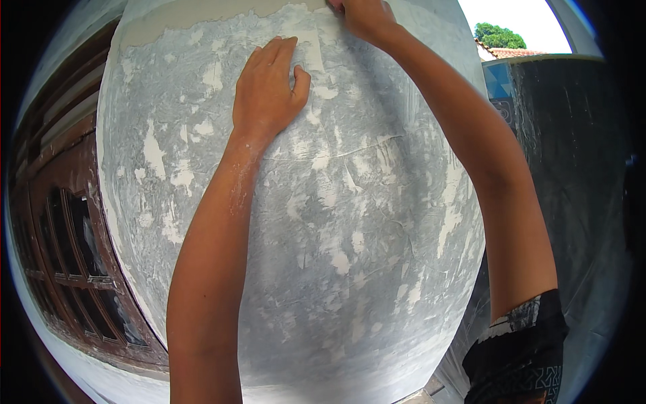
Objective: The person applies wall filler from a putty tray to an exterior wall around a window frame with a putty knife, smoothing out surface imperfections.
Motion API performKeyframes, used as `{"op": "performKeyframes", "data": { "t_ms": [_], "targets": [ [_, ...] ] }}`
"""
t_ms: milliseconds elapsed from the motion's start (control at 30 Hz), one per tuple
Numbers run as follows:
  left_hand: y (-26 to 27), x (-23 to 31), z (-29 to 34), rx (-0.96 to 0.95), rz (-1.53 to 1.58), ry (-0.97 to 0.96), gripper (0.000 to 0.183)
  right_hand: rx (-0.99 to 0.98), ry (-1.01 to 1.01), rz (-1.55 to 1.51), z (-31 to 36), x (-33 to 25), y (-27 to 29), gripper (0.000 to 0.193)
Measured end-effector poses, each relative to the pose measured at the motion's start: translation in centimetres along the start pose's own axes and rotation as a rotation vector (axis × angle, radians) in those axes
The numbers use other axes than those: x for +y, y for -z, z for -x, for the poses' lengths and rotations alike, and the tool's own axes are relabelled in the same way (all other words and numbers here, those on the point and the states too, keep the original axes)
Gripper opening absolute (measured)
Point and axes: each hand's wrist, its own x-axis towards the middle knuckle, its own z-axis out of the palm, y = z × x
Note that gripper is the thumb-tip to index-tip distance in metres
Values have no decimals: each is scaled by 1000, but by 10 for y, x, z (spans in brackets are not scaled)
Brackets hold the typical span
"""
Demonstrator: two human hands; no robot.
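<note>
A grey wall [323, 222] with pale, patchy scraped marks fills the middle of the picture. My left hand [269, 87] lies against its upper part, palm toward the surface, fingers stretched upward and thumb apart, holding nothing. Higher and to the right, my right hand [367, 19] is at the top edge, partly cut off, with its fingers curled. A small bit of something pinkish-red shows beside those fingers; its kind is hidden. Above the left hand, a smoother beige coat [202, 19] with a ragged lower edge covers the wall's top.
On the left stands a brown wooden window frame [74, 242] with dark panes, set beside the wall's edge. A dark sheet-like surface [572, 148] with a blue patterned patch [498, 81] is on the right. Beyond it are a tree [499, 36] and a tiled roof [515, 52].
</note>
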Motion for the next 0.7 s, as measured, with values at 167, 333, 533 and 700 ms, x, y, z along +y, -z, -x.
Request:
{"op": "performKeyframes", "data": {
  "t_ms": [167,333,533,700],
  "targets": [
    [9,-11,4,-15,-30,-17,44,-96,-30,93,37,-72,22,14],
    [4,-4,1,12,-48,-22,44,127,-66,102,-16,-28,18,18],
    [3,-5,4,13,-29,-13,44,1,102,190,6,-35,-17,14],
    [6,-9,3,25,-49,-22,43,16,-13,-13,22,-79,28,14]
  ]
}}
